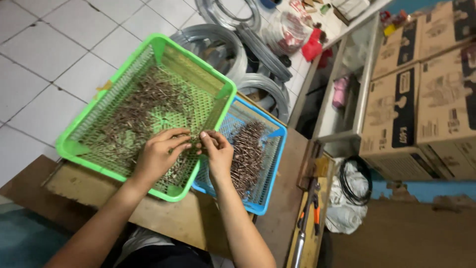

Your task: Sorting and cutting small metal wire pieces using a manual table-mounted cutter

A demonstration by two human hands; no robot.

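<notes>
White tiled floor [44,54] beyond my wooden surface [188,218]. Coils of grey wire [225,47] lie stacked on the tiles just past the baskets, a clear bag with red contents [286,31] behind them. At my right, pliers with orange and black handles [311,208] rest on a narrow wooden board [317,233]. Near it, a loop of black cable [354,181] sits on white cloth. Stacked cardboard boxes [421,99] stand against a blue wall; a metal shelf frame [359,79] is beside them.
</notes>
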